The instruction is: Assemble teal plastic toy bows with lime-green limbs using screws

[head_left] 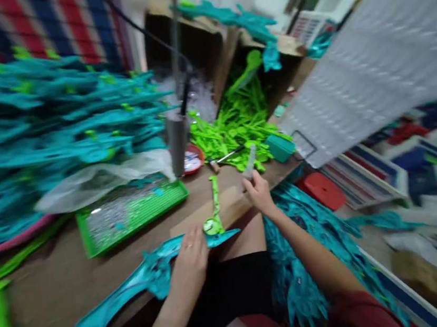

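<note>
My left hand (191, 249) lies with its fingers stretched flat over a long teal fabric piece (119, 297) along the table's front edge. Just beyond its fingertips is a lime-green piece (216, 203) with a round end and a narrow strap; the round end sits on or against the teal fabric. My right hand (259, 193) is closed on a translucent plastic strip (249, 161), which points up and away. A hammer (228, 157) lies behind the green strap, its head beside a small block. Blur hides fine detail.
A green tray (133, 216) holds small shiny parts. Behind are a lime-green heap (233, 124), a metal post (177, 142) and a red bowl (197, 158). Teal pieces pile at left (57, 114) and hang at right (294, 260). A red stool (323, 191) stands rightward.
</note>
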A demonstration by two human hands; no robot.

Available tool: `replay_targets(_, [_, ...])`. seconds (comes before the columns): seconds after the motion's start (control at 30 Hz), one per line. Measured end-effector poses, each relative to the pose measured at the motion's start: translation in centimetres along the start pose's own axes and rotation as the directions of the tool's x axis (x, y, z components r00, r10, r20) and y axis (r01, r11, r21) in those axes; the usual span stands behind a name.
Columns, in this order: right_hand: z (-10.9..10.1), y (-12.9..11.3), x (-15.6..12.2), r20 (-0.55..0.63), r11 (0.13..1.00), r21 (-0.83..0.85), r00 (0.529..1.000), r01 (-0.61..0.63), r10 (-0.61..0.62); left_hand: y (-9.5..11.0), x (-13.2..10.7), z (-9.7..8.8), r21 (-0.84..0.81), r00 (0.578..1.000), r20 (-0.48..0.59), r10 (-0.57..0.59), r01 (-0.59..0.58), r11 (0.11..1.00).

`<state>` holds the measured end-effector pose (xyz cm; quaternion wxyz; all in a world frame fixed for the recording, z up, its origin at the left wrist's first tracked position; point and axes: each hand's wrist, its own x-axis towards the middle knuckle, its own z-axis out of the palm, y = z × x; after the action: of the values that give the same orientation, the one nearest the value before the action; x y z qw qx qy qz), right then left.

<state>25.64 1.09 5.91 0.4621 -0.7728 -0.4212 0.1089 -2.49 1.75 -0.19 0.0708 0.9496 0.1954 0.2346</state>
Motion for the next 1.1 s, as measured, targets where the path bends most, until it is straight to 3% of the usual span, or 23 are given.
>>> replay_targets(0.03, [-1.5,1.0,-0.5,-0.029,0.998,0.017,0.998,-0.060,0.061,-0.3,-0.1,0.3,0.062,1.000,-0.011,0.026,-0.025,0.998])
replay_targets(0.1, [-2.1,1.9,0.6,-0.024,0.985,0.100,0.989,-0.142,0.145,-1.1,-0.6,0.5,0.163,0.996,-0.041,0.076,-0.069,0.984])
replay_targets(0.27, [2.1,0.5,8.6,0.148,0.922,0.301,0.967,-0.243,0.207,-1.3,-1.2,0.1,0.233,0.993,-0.049,0.106,-0.091,0.968])
replay_targets(0.37, [3.0,0.3,10.3,0.210,0.878,0.358,0.943,-0.318,0.256,-0.6,-0.8,-0.8,0.207,0.997,-0.005,0.083,-0.080,0.975])
replay_targets(0.47, [1.8,1.0,7.9,0.290,0.846,0.372,0.914,-0.382,0.285,-0.2,-0.4,-1.6,0.164,0.997,0.069,0.033,-0.044,0.985])
replay_targets(0.57, [-0.4,1.1,3.6,0.362,0.887,0.302,0.903,-0.350,0.233,0.2,-0.1,-2.2,0.120,0.994,0.113,-0.008,-0.006,0.993])
replay_targets(0.63, [-1.3,0.7,0.9,0.382,0.847,0.332,0.880,-0.416,0.283,0.4,0.1,-2.5,0.100,0.992,0.120,-0.027,0.015,0.995])
replay_targets(0.73, [-1.2,-0.3,-2.3,0.511,0.648,0.404,0.747,-0.646,0.426,0.6,0.3,-2.8,0.075,0.992,0.120,-0.041,0.032,0.997])
replay_targets(0.8, [-0.2,-0.8,-3.8,0.598,0.600,0.365,0.673,-0.712,0.435,0.6,0.5,-2.9,0.059,0.993,0.110,-0.040,0.034,0.998])
replay_targets(0.97, [1.8,-0.4,-5.3,0.618,0.699,0.275,0.678,-0.660,0.397,0.7,0.6,-2.9,0.023,0.994,0.099,-0.053,0.051,0.998])
replay_targets(1.1, [2.0,0.1,-4.9,0.641,0.694,0.278,0.666,-0.664,0.381,0.7,0.8,-2.8,0.017,0.994,0.083,-0.076,0.075,0.997])
